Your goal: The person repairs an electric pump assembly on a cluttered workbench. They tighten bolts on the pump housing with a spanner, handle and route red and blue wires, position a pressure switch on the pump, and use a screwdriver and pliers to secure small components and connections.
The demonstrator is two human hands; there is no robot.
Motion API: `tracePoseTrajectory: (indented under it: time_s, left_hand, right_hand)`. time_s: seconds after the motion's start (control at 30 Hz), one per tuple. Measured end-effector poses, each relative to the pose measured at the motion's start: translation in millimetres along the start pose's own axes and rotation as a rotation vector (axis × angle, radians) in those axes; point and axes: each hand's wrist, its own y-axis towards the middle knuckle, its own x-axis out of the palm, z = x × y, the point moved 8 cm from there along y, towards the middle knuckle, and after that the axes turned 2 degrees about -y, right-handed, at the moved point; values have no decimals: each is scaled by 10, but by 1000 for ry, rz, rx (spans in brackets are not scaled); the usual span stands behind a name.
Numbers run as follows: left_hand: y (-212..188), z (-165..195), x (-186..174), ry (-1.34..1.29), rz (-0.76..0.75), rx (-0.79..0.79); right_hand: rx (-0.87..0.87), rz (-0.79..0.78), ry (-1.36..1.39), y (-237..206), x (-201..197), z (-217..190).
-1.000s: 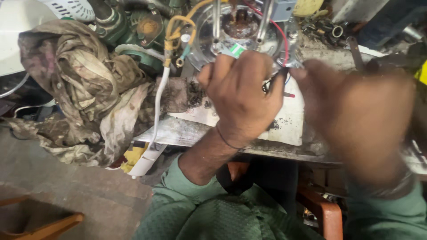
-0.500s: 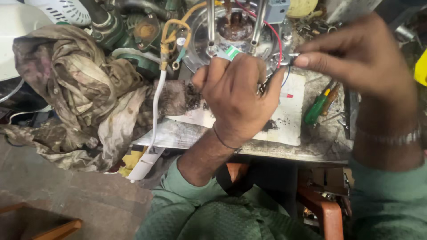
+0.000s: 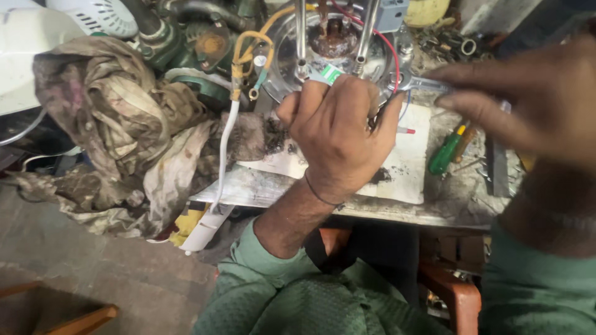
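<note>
My left hand [image 3: 338,133] is closed around the near rim of a round shiny metal plate [image 3: 292,46] with two upright metal rods and a rusty centre, steadying it on the workbench. A small green and white tag [image 3: 331,74] pokes out above its knuckles. My right hand [image 3: 528,102] reaches in from the right and grips a slim metal spanner [image 3: 417,82] whose head sits at the plate's right edge. Red and yellow wires run over the plate.
A white board [image 3: 406,164] covers the dirty metal bench. A green-handled screwdriver [image 3: 448,152] lies to the right. A heap of grimy rags [image 3: 118,136] fills the left. A white cable [image 3: 220,161] hangs off the bench edge. Green machine parts [image 3: 198,43] crowd the back.
My right hand has drawn back to the right and come nearer the camera, still at the plate's right edge. My left hand has kept its grip on the plate.
</note>
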Motion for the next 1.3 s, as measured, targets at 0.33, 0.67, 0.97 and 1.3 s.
tracePoseTrajectory:
  time_s: [0.33,0.67,0.97,1.3]
  left_hand:
    - [-50,71,6,-4,-17,-19]
    - [7,123,-121,-17,-85,42]
    - [1,29,-108,-90,-83,12]
    - [11,39,-77,-98,-69,-5]
  right_hand:
    - [299,174,-768,-260,275,-982]
    - [241,237,-401,-344,57,-887]
    - [213,-29,-188,-89,27,-373]
    - [314,98,-127,-350,72,-274]
